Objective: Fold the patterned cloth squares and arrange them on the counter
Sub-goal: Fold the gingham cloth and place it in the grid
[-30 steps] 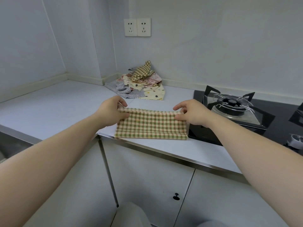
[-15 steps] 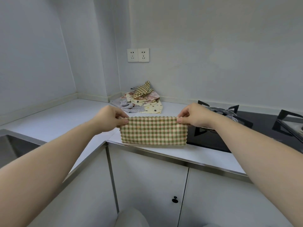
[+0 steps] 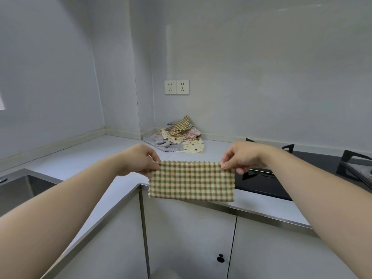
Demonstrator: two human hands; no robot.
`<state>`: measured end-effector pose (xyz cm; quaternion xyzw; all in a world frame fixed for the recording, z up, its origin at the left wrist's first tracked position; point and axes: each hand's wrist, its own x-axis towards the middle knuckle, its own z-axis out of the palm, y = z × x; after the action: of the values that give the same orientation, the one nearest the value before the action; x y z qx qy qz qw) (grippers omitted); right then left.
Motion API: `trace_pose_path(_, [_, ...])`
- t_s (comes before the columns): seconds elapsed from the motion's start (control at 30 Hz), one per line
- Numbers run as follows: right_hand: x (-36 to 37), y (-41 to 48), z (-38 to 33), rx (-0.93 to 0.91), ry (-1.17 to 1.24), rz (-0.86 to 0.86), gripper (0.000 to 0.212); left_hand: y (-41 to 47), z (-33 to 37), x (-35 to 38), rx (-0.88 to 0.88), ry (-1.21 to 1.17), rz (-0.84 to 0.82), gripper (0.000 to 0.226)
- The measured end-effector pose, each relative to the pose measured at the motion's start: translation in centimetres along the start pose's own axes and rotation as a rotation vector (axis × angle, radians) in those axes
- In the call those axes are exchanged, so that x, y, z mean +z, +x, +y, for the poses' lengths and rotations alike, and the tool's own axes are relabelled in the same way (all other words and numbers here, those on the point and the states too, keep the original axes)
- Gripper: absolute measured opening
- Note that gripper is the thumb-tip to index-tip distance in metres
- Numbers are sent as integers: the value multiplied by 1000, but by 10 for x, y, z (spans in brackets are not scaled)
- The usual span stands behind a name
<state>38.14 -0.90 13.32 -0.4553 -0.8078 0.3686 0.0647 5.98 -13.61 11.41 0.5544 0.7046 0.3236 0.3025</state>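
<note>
— How far along is the folding?

— Early, by my reading. One checked cloth (image 3: 192, 181) is folded into a long strip, apparently doubled once. It hangs in the air above the front edge of the counter (image 3: 84, 158) and is not laid down. I see no finished square set out anywhere on the counter.

— And the rest?

— A rumpled pile (image 3: 177, 137) of patterned cloths lies in the back corner by the wall, well apart from the hands. This cloth likely needs another fold and a place to lie, and then the whole pile waits.

— How do the hands stand?

— Both arms reach forward, about level. The left hand (image 3: 138, 160) pinches the strip's upper left corner between thumb and fingers, and the right hand (image 3: 241, 157) pinches the upper right corner the same way. Each grip is narrow, closed on the cloth's top edge. The strip is stretched flat between them with its lower edge hanging free. The right hand is beside the near corner of the hob (image 3: 267, 184).
</note>
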Motion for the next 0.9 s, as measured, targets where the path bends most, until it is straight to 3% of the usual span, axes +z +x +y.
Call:
trace_pose_path(0.07, [6,10,0,-7,80,36,6,7,1,3,34,12,69,9])
trace_pose_path(0.13, [12,21,1,-86,132,196,4,17,1,5,119,122,221,10])
trace_pose_path(0.27, [27,35,9,-241,-138,553,3,30,-4,15,342,308,484,18])
trace_pose_path(0.37, [51,44,27,-246,-244,532,12,40,-31,33,436,389,444,20])
trace_pose_path(0.53, [88,61,59,-150,-517,343,15,48,-73,64,317,531,224,17])
trace_pose_path(0.7, [91,57,51,-245,-788,463,31,49,-63,68,262,732,216,16])
trace_pose_path(0.8, [98,67,32,-283,-693,558,33,60,-43,81,286,655,270,33])
trace_pose_path(0.9, [113,95,9,-250,-527,442,37,88,-31,104,257,569,178,42])
